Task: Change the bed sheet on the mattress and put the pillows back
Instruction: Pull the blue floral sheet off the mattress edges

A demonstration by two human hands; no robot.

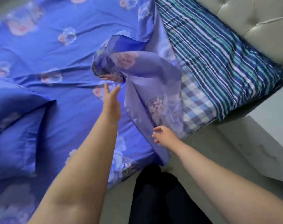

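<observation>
The floral sheet point(56, 46) covers most of the bed, but its corner point(137, 75) is folded back, baring striped bedding point(210, 54) beneath. Both the left hand point(111, 101) and right hand point(161, 135) are released, holding nothing. Stripping has barely begun; no pillows are clearly visible.

The blue floral cotton bed sheet point(48, 50) lies spread over the mattress, filling the left and middle of the view. Its right edge point(153, 81) is folded back and bunched up, lying over itself toward the middle of the bed. Right of that fold, the checked blue-and-white under-sheet point(197, 101) sits exposed on the mattress, and farther right a striped blue, teal and white cloth point(218, 62) lies on top of it, reaching the bed's far corner. Behind that, at the upper right, stands the tufted grey leather headboard point(250, 21). The grey floor point(207, 143) runs along the bed's near-right side.

Both hands reach forward from below: the left hand point(111, 101) above the spread sheet, just below the bunched fold; the right hand point(163, 135) at the sheet's hanging edge by the bedside.
</observation>
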